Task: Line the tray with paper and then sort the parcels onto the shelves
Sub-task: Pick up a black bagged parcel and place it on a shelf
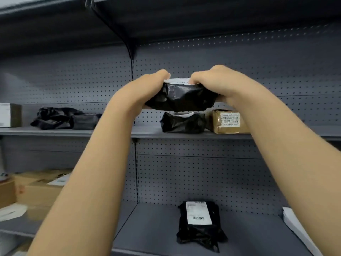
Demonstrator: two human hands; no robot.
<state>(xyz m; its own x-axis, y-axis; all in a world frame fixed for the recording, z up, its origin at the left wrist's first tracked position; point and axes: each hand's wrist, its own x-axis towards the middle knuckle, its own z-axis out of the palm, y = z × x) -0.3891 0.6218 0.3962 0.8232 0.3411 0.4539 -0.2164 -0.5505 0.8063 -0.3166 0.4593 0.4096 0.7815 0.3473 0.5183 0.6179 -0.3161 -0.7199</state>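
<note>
I hold a black plastic-wrapped parcel (pixel 181 97) with a white label on top, raised in front of the grey pegboard shelving. My left hand (pixel 147 85) grips its left end and my right hand (pixel 215 80) grips its right end. Directly below it, on the middle shelf (pixel 110 131), another black parcel (pixel 182 122) lies beside a brown taped box (pixel 229 121). Lower down, a black parcel with a barcode label (pixel 199 224) rests on the bottom shelf (pixel 156 228). No tray or paper is in view.
More black bags (pixel 62 118) and a white-and-grey box (pixel 10 115) sit at the left of the middle shelf. Cardboard boxes (pixel 36 187) are stacked at lower left. A white parcel (pixel 295 224) lies at the lower right. A dark shelf (pixel 184 13) overhangs above.
</note>
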